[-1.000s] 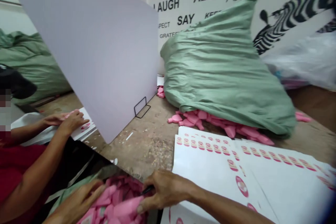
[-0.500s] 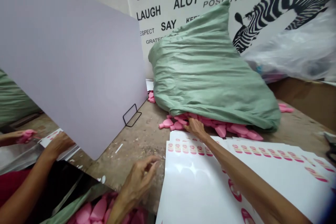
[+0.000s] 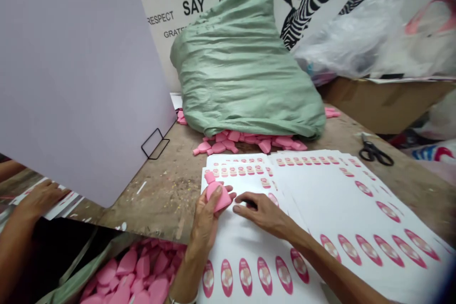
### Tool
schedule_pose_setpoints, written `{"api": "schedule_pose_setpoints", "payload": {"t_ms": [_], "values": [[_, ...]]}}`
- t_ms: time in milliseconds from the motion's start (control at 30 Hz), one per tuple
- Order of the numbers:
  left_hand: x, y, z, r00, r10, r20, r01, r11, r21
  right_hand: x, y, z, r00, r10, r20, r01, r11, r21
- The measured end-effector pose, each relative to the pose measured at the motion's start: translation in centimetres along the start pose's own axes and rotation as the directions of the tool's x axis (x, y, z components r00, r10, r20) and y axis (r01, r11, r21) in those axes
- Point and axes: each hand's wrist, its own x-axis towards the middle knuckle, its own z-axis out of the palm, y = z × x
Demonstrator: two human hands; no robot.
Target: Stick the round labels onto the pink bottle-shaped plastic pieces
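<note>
My left hand (image 3: 208,213) is closed on a small pink bottle (image 3: 218,197), flat-bodied with a narrow neck pointing up and left. Just to its right hovers my right hand (image 3: 261,211), fingers bent, thumb and forefinger apart, with nothing visible between them. Both hands are over white label sheets (image 3: 235,237) printed with rows of pink oval and small square labels. Behind the sheets, more pink bottles (image 3: 228,142) spill from under a large green sack (image 3: 245,71).
An open sack of pink bottles (image 3: 142,270) sits below the table edge at lower left. A large pale board (image 3: 81,80) stands at left by a black wire stand (image 3: 155,145). Black scissors (image 3: 374,152) lie right. Another person's hand (image 3: 44,197) works at far left.
My right hand has come back from the bottles by the green sack. A pink bottle is now in my left hand, which has moved over the sheets. The view has shifted right and down.
</note>
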Motion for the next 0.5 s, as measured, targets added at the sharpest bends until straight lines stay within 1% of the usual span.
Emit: {"api": "schedule_pose_setpoints", "payload": {"t_ms": [33,67,100,133,167,200,267,333,400,500], "values": [[-0.6,-0.1,-0.5,0.999,-0.012,-0.039,0.013,1.0,0.028,-1.1,1.0,-0.9,0.985,0.047,-0.164,-0.07,0.988,-0.135],[-1.2,-0.2,-1.0,0.997,-0.019,-0.074,0.024,0.997,0.071,-2.1,2.1,-1.9,0.939,0.096,-0.33,-0.18,0.956,-0.232],[-1.7,-0.3,-1.5,0.995,-0.025,-0.099,0.037,0.992,0.118,-3.0,3.2,-2.8,0.874,0.151,-0.463,-0.306,0.91,-0.28],[-2.2,-0.4,-1.8,0.993,-0.03,-0.112,0.048,0.986,0.159,-3.8,4.3,-3.5,0.821,0.199,-0.536,-0.403,0.867,-0.295],[-2.5,-0.6,-2.1,0.993,-0.035,-0.116,0.057,0.981,0.187,-4.4,5.3,-4.1,0.789,0.241,-0.566,-0.468,0.831,-0.299],[-2.9,-0.8,-2.3,0.993,-0.041,-0.115,0.064,0.977,0.205,-4.9,6.0,-4.5,0.781,0.271,-0.563,-0.498,0.814,-0.3],[-3.2,-1.2,-2.6,0.993,-0.041,-0.108,0.065,0.972,0.224,-5.4,6.9,-4.8,0.794,0.297,-0.531,-0.502,0.813,-0.295],[-3.3,-1.6,-3.0,0.994,-0.028,-0.107,0.053,0.969,0.24,-5.5,6.9,-4.9,0.801,0.304,-0.516,-0.492,0.825,-0.278],[-3.1,-1.8,-3.5,0.993,-0.015,-0.115,0.044,0.966,0.253,-5.3,6.7,-4.8,0.794,0.3,-0.529,-0.489,0.832,-0.262],[-2.8,-2.0,-4.3,0.988,-0.019,-0.153,0.058,0.966,0.253,-4.9,6.6,-4.7,0.779,0.23,-0.583,-0.447,0.856,-0.26]]}}
